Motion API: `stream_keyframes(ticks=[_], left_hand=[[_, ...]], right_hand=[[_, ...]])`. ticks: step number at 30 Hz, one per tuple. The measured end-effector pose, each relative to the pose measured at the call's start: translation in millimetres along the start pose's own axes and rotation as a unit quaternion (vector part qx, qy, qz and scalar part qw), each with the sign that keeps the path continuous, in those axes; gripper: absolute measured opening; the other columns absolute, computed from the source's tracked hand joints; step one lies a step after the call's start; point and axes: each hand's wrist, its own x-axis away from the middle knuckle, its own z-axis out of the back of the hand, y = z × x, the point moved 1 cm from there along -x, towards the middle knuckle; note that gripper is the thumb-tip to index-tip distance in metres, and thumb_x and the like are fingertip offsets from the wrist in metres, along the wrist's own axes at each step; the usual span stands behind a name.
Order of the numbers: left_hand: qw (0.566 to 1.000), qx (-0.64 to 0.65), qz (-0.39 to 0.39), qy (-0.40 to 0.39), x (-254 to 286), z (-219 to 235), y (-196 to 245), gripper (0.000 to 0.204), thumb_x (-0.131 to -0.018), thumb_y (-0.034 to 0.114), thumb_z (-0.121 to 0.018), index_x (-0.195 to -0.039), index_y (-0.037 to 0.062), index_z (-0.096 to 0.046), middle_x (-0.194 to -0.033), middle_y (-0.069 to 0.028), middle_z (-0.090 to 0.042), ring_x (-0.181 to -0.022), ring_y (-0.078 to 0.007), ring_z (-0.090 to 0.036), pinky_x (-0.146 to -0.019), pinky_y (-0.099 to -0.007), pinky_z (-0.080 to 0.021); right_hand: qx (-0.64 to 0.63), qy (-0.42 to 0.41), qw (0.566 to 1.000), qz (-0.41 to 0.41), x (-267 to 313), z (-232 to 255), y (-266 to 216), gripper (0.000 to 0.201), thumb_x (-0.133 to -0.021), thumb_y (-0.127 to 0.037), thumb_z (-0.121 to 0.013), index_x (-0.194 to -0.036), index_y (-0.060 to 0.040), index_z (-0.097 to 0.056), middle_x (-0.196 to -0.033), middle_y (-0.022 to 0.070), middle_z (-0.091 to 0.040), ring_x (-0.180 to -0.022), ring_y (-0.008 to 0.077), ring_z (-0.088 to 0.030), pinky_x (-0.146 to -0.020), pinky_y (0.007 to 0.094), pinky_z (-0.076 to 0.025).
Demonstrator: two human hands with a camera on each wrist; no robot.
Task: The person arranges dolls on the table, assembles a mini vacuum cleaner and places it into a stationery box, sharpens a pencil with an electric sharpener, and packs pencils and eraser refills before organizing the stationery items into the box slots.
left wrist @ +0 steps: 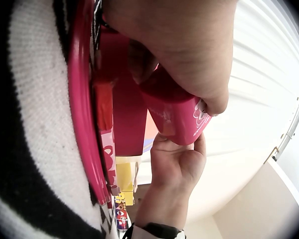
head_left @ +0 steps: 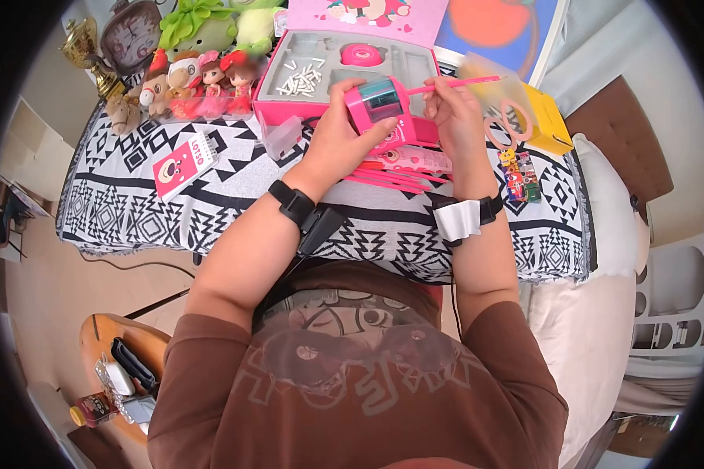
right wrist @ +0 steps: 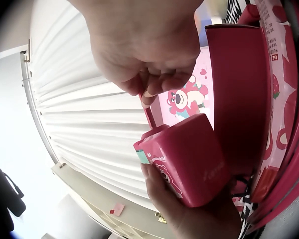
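My left hand [head_left: 340, 133] grips a pink pencil sharpener [head_left: 399, 134] with a teal see-through window, its thumb across the front. From the sharpener's right side extends a slim pink pencil [head_left: 481, 80]. My right hand [head_left: 455, 117] pinches that pencil close to the sharpener. In the right wrist view, one end of the pencil [right wrist: 149, 117] meets the raised collar of the sharpener [right wrist: 189, 159], which hides its tip. Below the hands, several pink pencils [head_left: 391, 181] lie on the patterned cloth beside a pink printed pack [head_left: 414, 159].
Behind the hands stands an open pink box [head_left: 270, 109] with short white sticks [head_left: 301, 80] in its tray. Dolls and plush toys [head_left: 199, 86] crowd the left, near a LOTSO notepad [head_left: 181, 166]. To the right are a yellow box [head_left: 551, 121] and colourful stickers [head_left: 522, 176].
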Motion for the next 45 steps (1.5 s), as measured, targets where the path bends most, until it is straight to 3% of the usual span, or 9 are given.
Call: stream_keyframes(ticks=[14,26,32,35,37,45], left_hand=[[1.000,0.013,-0.014,-0.011,0.5,0.0,-2.5,0.071,-0.082,0.025,-0.077,-0.132,0.0002,-0.032,-0.116,-0.0196,-0.061,-0.106,-0.0224,-0.062,-0.091,-0.0329,-0.049],[1.000,-0.024,-0.010,-0.013,1.0,0.0,-2.0,0.073,-0.081,0.028,-0.077,-0.133,0.0005,-0.033,-0.115,-0.0208,-0.062,-0.104,-0.0247,-0.064,-0.090,-0.0336,-0.050],[0.999,-0.039,-0.012,-0.014,0.8,-0.2,-3.5,0.074,-0.081,0.028,-0.078,-0.132,0.0005,-0.033,-0.114,-0.0213,-0.062,-0.103,-0.0257,-0.065,-0.089,-0.0341,-0.050],[0.999,-0.037,-0.016,-0.010,0.4,-0.4,-4.4,0.074,-0.081,0.029,-0.078,-0.132,0.0004,-0.033,-0.114,-0.0212,-0.062,-0.103,-0.0256,-0.065,-0.090,-0.0341,-0.050],[0.999,-0.032,-0.018,-0.007,0.3,-0.5,-4.3,0.074,-0.081,0.029,-0.078,-0.132,0.0003,-0.033,-0.114,-0.0211,-0.062,-0.103,-0.0256,-0.065,-0.090,-0.0341,-0.050],[1.000,-0.021,-0.023,0.000,-0.2,0.2,-5.0,0.074,-0.081,0.029,-0.077,-0.132,0.0002,-0.033,-0.115,-0.0211,-0.062,-0.104,-0.0252,-0.064,-0.090,-0.0338,-0.050]], right_hand=[[-0.002,-0.038,0.999,-0.011,-1.8,4.4,5.8,0.016,-0.097,-0.017,-0.057,-0.097,-0.0025,-0.063,-0.079,0.0080,-0.066,-0.062,0.0126,-0.056,-0.059,0.0253,-0.042],[-0.006,0.014,0.999,-0.051,0.4,-2.9,8.4,0.019,-0.096,-0.023,-0.060,-0.085,-0.0070,-0.060,-0.069,0.0067,-0.064,-0.057,0.0125,-0.057,-0.054,0.0241,-0.043],[0.057,0.041,0.996,-0.046,0.0,-2.9,9.0,0.021,-0.094,-0.026,-0.063,-0.083,-0.0086,-0.058,-0.065,0.0049,-0.062,-0.055,0.0114,-0.055,-0.054,0.0233,-0.042],[0.090,0.042,0.995,-0.023,0.5,-4.2,7.0,0.021,-0.094,-0.027,-0.064,-0.085,-0.0085,-0.059,-0.065,0.0031,-0.061,-0.055,0.0102,-0.054,-0.053,0.0229,-0.041],[0.038,0.007,0.999,-0.012,0.3,-3.2,5.4,0.020,-0.095,-0.025,-0.062,-0.089,-0.0063,-0.061,-0.069,0.0030,-0.062,-0.057,0.0099,-0.054,-0.053,0.0228,-0.040],[0.012,-0.059,0.998,-0.032,-2.9,7.2,-1.0,0.020,-0.098,-0.021,-0.056,-0.103,-0.0022,-0.061,-0.079,0.0058,-0.063,-0.062,0.0115,-0.056,-0.058,0.0246,-0.042]])
